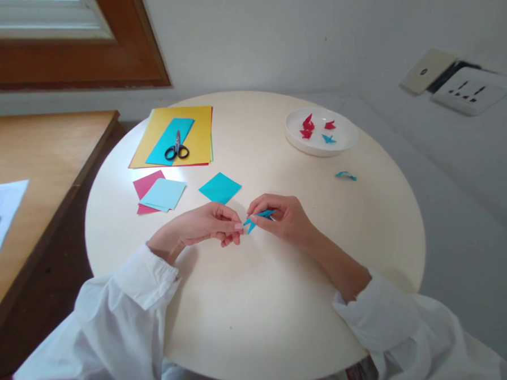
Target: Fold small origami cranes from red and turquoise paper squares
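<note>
One blue fold (pixel 265 214) was pinched by the right grip (pixel 289 217), its tip by the left grip (pixel 208 223), above the counter (pixel 244 338), inside its near edge; likely light, crushable, best held by creases.

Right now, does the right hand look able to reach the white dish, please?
Probably yes: nothing stands between the right hand and white dish, though that hand holds folded blue paper.

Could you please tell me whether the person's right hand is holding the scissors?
No, the right hand holds a folded blue paper, while the scissors lie on the blue rectangular paper.
</note>
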